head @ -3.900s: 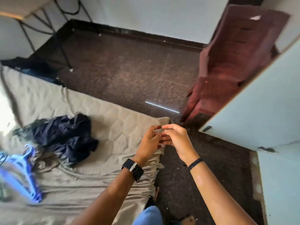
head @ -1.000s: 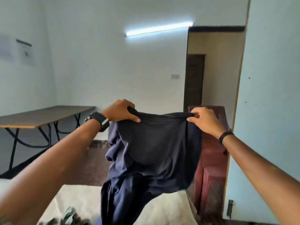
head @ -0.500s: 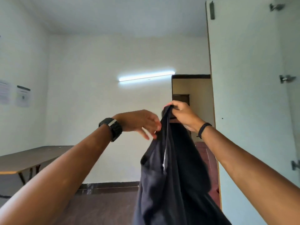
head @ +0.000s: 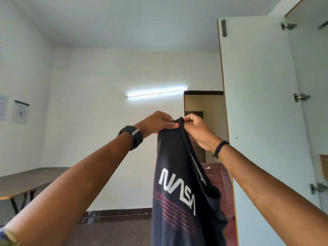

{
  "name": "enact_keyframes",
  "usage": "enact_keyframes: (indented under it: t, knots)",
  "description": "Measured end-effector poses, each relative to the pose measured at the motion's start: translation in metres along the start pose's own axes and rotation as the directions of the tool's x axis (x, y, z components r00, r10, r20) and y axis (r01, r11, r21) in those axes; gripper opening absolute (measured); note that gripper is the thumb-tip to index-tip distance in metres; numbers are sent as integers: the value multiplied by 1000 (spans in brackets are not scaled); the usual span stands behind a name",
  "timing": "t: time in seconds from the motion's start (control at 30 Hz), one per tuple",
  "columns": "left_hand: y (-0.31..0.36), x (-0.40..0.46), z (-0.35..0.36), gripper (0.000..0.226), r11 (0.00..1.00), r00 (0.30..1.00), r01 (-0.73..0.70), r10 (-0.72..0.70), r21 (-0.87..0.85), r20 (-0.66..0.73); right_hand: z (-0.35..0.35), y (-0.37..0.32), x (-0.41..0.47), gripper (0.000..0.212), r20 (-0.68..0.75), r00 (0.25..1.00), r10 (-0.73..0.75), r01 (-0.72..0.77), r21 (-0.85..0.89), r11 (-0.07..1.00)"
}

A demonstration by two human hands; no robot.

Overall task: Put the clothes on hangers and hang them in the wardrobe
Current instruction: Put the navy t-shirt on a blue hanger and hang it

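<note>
Both hands up high, the left hand (head: pixel 158 122) and right hand (head: pixel 197 129) pinching the top edge of the navy shirt (head: pixel 179 192), which hangs limp below them, looking light and floppy, best gripped at the shoulders.

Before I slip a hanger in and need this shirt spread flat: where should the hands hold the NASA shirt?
Probably at the top edge, one hand toward each shoulder, coming from above. The left hand and right hand pinch the NASA shirt close together at its top, so it hangs bunched in a narrow fold. Sliding the grips apart along that edge should open it.
</note>
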State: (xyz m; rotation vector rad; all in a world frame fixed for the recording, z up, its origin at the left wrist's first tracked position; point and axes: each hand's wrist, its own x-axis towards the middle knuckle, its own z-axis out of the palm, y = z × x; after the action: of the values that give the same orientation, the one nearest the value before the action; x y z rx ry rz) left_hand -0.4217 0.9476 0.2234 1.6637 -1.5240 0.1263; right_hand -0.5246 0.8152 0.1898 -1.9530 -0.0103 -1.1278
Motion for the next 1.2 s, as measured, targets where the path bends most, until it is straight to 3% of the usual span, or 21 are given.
enact_keyframes:
  t: [0.1, 0.2, 0.27, 0.37, 0.43, 0.6, 0.7, 0.83, 0.93, 1.0, 1.07, 1.2]
  knots:
    - [2, 4, -4, 19, 998, 985, -47, 54, 44, -167, 0, 4, -7, 24, 194, 969, 154, -175, 97, 980]
    - [-1, 5, -16, 17, 998, 957, -53, 62, 37, -284, 0, 15, -15, 46, 344, 917, 204, -195, -61, 979]
    - [-3, 3, -25, 16, 992, 938, -63, 96, 108, -334, 0, 24, -22, 39, 418, 883, 212, -109, -256, 961]
    - [-5, -2, -39, 14, 981, 913, -51, 122, 189, -390, 3, 32, -31, 7, 497, 802, 332, -45, -503, 863]
    - [-9, -4, -49, 13, 976, 895, -35, 126, 215, -428, 3, 36, -33, 13, 514, 776, 366, -39, -540, 841]
    - [-17, -10, -65, 13, 978, 823, -28, 140, 207, -550, -2, 41, -25, 23, 375, 868, 325, -157, -414, 897]
    - [-23, -14, -74, 14, 975, 795, 1, 135, 224, -591, -11, 37, -21, 18, 270, 916, 296, -213, -296, 931]
    - [-36, -18, -85, 20, 961, 801, 69, 107, 269, -589, -21, 28, -17, 23, 125, 988, 91, -77, -109, 991]
    - [-45, -20, -89, 22, 941, 823, 106, 98, 321, -560, -26, 22, -14, 31, 88, 996, 1, 15, -174, 985]
    - [-50, -21, -90, 23, 938, 833, 118, 86, 327, -547, -30, 17, -10, 37, 122, 991, -54, 100, -411, 906]
    - [-56, -23, -92, 21, 935, 839, 128, 76, 331, -538, -31, 15, -7, 41, 198, 979, -48, 167, -640, 750]
    - [-66, -27, -99, 20, 927, 832, 157, 62, 341, -551, -36, 17, -4, 32, 261, 960, 105, 158, -809, 567]
